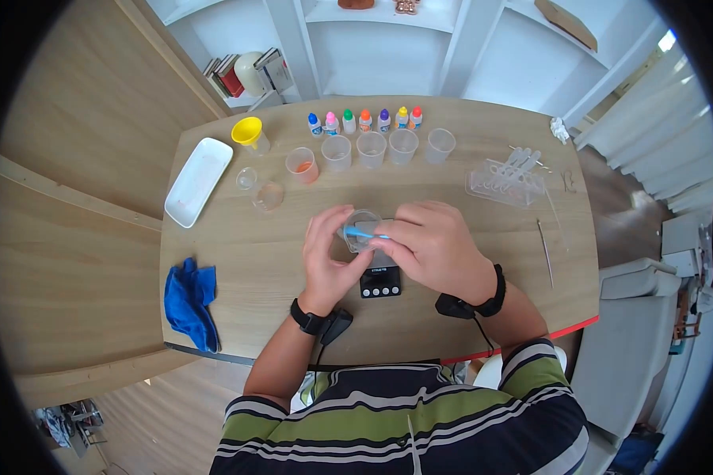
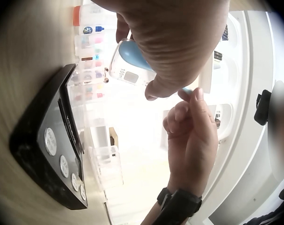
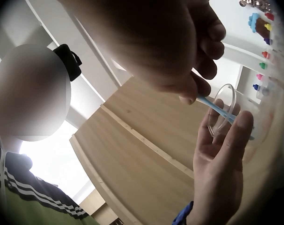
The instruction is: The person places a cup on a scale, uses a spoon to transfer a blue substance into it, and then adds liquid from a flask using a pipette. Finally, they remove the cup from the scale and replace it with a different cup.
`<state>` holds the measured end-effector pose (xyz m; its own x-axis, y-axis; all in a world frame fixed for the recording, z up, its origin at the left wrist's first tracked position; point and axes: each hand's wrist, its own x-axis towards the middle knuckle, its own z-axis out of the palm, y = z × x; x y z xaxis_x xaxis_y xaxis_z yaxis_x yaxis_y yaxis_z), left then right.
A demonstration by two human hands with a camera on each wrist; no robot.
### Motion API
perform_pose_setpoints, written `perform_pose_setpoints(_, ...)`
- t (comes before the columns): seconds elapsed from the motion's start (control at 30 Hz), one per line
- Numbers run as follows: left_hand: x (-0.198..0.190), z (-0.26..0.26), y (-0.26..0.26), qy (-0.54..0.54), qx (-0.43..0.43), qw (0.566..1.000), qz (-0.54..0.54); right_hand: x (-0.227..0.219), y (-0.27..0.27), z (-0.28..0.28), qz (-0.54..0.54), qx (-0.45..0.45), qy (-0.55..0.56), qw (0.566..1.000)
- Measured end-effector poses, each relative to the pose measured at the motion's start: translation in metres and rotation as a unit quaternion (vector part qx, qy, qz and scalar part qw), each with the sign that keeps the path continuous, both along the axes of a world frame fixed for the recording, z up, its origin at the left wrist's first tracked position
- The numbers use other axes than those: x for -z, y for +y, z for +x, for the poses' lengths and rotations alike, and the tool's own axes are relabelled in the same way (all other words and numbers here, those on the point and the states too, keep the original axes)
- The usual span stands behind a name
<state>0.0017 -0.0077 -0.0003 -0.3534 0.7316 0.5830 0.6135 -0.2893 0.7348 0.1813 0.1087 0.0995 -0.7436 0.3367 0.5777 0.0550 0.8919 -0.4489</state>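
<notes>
The left hand (image 1: 330,257) is curled round the side of a clear cup (image 1: 363,216), thumb on the near side and fingers on the far side. The right hand (image 1: 444,247) pinches a blue stirrer (image 1: 359,232) between thumb and fingertips, its broad end down inside the cup. The cup is between the two hands, at the far end of a black scale (image 1: 381,283) on the wooden surface (image 1: 253,301).

In the left wrist view the cup's wall reads "100", with what may be a unit after it, too blurred to be sure. The scale's front carries four round pale buttons and a small line of white lettering, too small to read.

Across the back stand seven small bottles (image 1: 365,121) with blue, pink, green, orange, purple, yellow and red-orange caps; their labels show print that cannot be made out. In front of them is a row of four clear cups (image 1: 371,150), with a cup of orange liquid (image 1: 302,165) at the left end. Farther left, a yellow funnel (image 1: 247,129) sits on another clear cup, near a white tray (image 1: 199,183). A blue cloth (image 1: 190,305) lies crumpled at the left edge. On the right are a clear rack (image 1: 505,188) holding pale sticks and, nearer, a thin metal rod (image 1: 546,253).
</notes>
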Motion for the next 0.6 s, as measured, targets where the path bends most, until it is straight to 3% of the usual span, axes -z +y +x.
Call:
perform_pose_setpoints(0.2, -0.0012, 0.0007, 0.0009, 0.015, 0.003, 1.000, 0.006, -0.0025, -0.0027, -0.0009, 0.081, 0.070, 0.007, 0.994)
perform_pose_setpoints(0.4, -0.0017, 0.0005, 0.0022, 0.011, -0.014, 1.000, 0.020, -0.0022, -0.0057, -0.0001, 0.036, -0.001, -0.002, 0.999)
perform_pose_setpoints(0.5, -0.0011, 0.0010, 0.0017, 0.010, -0.010, 1.000, 0.014, -0.0014, -0.0048, -0.0006, 0.077, 0.058, 0.007, 0.995)
perform_pose_setpoints(0.6, 0.0006, 0.0002, 0.0003, 0.016, -0.003, 1.000, 0.007, -0.0040, -0.0047, -0.0029, 0.068, 0.046, 0.016, 0.996)
